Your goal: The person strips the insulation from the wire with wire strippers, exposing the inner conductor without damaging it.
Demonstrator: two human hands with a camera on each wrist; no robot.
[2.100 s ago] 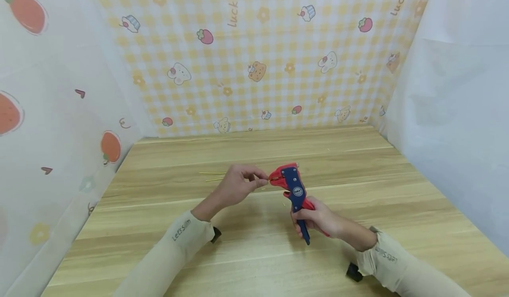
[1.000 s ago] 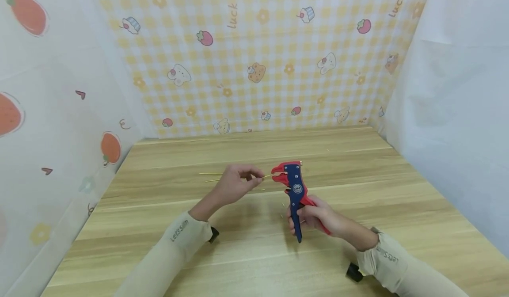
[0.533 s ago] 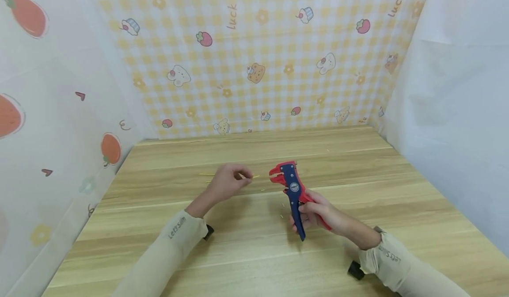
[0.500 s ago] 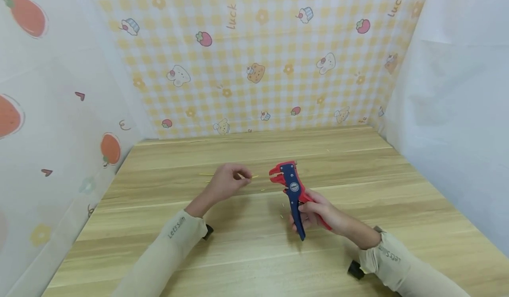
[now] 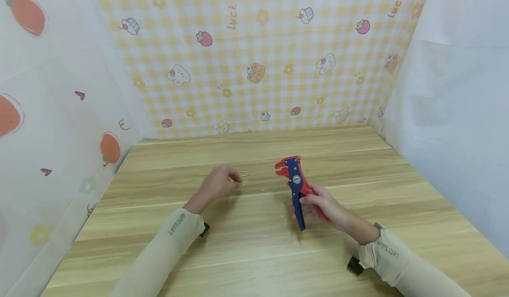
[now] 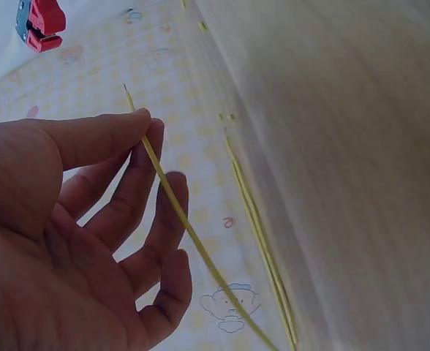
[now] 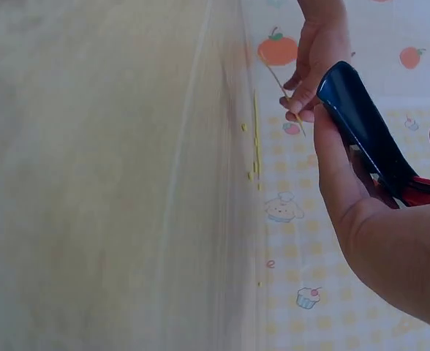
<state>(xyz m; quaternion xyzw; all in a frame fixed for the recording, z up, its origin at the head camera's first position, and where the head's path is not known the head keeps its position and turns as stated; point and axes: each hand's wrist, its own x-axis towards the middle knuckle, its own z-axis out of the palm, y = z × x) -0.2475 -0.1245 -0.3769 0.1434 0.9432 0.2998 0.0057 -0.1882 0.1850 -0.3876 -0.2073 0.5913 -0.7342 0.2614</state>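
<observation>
My left hand [image 5: 220,183] pinches a thin yellow wire [image 6: 193,230] between thumb and index finger, a little above the tabletop. A short bare tip shows at the wire's upper end in the left wrist view; the other fingers are loosely bent. On the table beside this hand lie further yellow wires [image 6: 255,227], partly hidden by it in the head view. My right hand [image 5: 324,206] grips the handles of a blue and red wire stripper [image 5: 295,180]. The stripper's red jaws point left and stand apart, away from the wire. In the right wrist view only its handle end [image 7: 365,124] shows.
Small yellow insulation scraps [image 5: 262,190] lie scattered on the wooden table [image 5: 246,253], with another bit [image 5: 281,216] near the stripper. A yellow checked sheet [image 5: 254,93] stands at the back. White sheets [image 5: 449,111] close both sides.
The wire has come out of the stripper's jaws, which have parted. My left hand has carried the wire left, toward the wires on the table. The stripper has moved slightly farther from me.
</observation>
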